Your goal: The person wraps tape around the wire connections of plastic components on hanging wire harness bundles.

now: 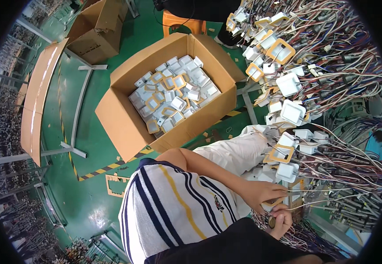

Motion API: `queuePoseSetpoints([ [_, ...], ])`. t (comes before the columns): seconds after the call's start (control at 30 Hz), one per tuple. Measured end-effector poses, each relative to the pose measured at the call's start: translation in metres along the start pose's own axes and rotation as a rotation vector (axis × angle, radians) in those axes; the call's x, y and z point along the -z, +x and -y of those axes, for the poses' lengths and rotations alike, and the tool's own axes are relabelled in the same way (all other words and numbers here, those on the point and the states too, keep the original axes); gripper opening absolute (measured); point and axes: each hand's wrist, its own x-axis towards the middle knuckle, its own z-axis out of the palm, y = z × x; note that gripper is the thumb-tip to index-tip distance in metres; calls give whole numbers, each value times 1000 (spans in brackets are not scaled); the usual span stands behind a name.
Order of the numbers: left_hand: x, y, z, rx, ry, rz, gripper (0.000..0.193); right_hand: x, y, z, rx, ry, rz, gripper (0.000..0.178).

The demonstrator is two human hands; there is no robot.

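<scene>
My left hand (265, 194) reaches in from the striped sleeve, fingers curled over a small orange-edged frame (272, 202) with a dark middle. Thin wires (307, 190) run off to the right beside its fingertips. Just below, my right hand (282, 223) is closed, thumb and fingers pinched by a small round brownish-gold piece (271, 221) whose kind I cannot make out. Above the hands hang white square housings, one (287, 171) with a lead and another (281, 153) with an orange rim. My right forearm is hidden behind dark cloth.
Bundles of wires (332, 57) with white housings fill the right side. On the left, an open cardboard box (125, 121) holds many white housings (177, 103). Behind it are another carton (96, 44), an orange stool (177, 22) and a person's dark shoe (227, 40). Metal racks (83, 101) stand left.
</scene>
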Motion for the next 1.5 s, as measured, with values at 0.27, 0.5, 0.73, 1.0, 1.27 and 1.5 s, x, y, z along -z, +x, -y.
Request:
queuePoseSetpoints([
  [0.27, 2, 8, -20, 184, 51, 236, 99, 12, -28, 26, -95, -146, 50, 36],
  [0.5, -31, 3, 27, 336, -222, 9, 86, 0, 2, 3, 144, 55, -515, 42],
  [0.73, 20, 33, 7, 237, 29, -73, 71, 49, 4, -42, -41, 573, -264, 40],
  [1.0, 10, 46, -10, 466, -58, -20, 61, 46, 10, -42, -120, 183, -196, 53],
  [1.27, 16, 43, -14, 478, 69, 72, 59, 64, 32, -26, 93, -312, 76, 52],
  [1.5, 12, 37, -3, 505, 93, 20, 56, 68, 41, -35, 136, -356, 203, 53],
])
